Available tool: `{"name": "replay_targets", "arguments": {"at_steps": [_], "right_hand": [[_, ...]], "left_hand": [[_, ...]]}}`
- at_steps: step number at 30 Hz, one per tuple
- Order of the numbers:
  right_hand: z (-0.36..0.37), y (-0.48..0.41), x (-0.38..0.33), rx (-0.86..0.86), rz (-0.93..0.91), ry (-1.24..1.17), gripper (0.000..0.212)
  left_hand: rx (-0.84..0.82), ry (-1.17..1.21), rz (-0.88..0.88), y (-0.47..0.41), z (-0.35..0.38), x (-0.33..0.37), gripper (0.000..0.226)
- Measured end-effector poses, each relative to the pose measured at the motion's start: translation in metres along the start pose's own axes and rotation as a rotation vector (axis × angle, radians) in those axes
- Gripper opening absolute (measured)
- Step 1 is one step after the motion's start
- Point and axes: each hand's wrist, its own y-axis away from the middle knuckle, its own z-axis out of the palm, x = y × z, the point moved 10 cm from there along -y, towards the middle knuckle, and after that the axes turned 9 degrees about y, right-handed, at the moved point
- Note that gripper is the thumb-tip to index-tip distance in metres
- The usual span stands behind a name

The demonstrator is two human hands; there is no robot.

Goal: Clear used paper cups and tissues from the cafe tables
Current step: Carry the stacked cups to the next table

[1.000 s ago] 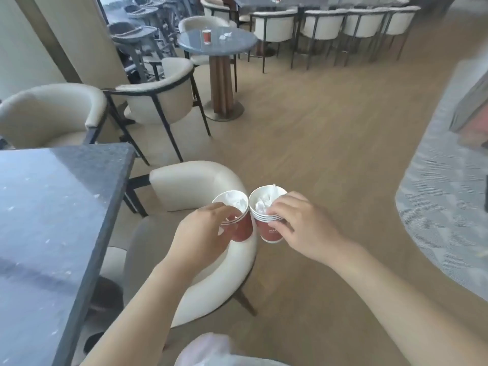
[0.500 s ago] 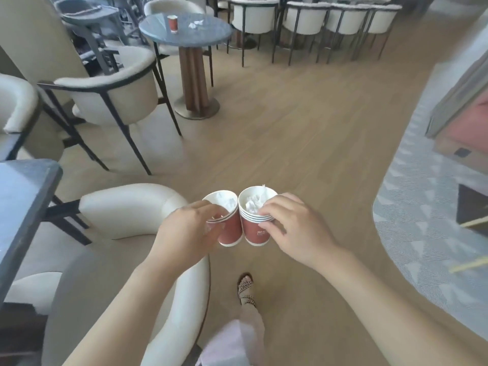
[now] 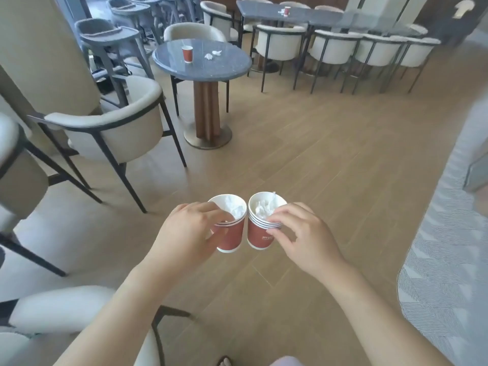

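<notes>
My left hand (image 3: pixel 188 231) grips a short stack of red paper cups (image 3: pixel 232 233) with white tissue stuffed in the top one. Beside it, my right hand (image 3: pixel 303 233) holds a taller stack of red paper cups (image 3: pixel 260 236), also filled with crumpled tissue. The two stacks touch at the rims, held over the wooden floor. Ahead, a round grey table (image 3: pixel 211 67) carries one red paper cup (image 3: pixel 187 54) and two crumpled tissues (image 3: pixel 212 54). Another red cup (image 3: pixel 287 10) with a tissue stands on the long grey table (image 3: pixel 311 15) at the back.
Cream armchairs (image 3: pixel 116 128) stand to the left and near my left arm. A row of cream chairs (image 3: pixel 343 48) lines the long table. Grey high chairs (image 3: pixel 111 38) stand at the back left. A patterned grey carpet (image 3: pixel 449 260) borders the wood floor on the right.
I have walked away from the dark rectangular table, which has left view. The round table has come closer. Both hands still hold their cup stacks together.
</notes>
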Motion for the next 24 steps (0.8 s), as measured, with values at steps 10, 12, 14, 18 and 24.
{"name": "replay_targets", "arguments": {"at_steps": [10,12,14,18,24], "right_hand": [[0.049,-0.183,0.138,0.042,-0.113,-0.08,0.018],[0.06,-0.23,0.165,0.034,-0.135,-0.113,0.018],[0.069,-0.276,0.193,0.022,-0.14,-0.14,0.019],[0.088,-0.363,0.244,0.006,-0.177,-0.167,0.02],[0.134,-0.472,0.287,-0.025,-0.223,-0.201,0.021]], "left_hand": [[0.064,-0.062,-0.01,-0.22,0.03,-0.054,0.026],[0.084,-0.063,-0.027,-0.271,0.034,-0.068,0.026],[0.108,-0.063,-0.049,-0.318,0.035,-0.083,0.024],[0.155,-0.073,-0.074,-0.403,0.037,-0.112,0.015],[0.177,-0.082,-0.142,-0.499,0.04,-0.176,0.015]]}}
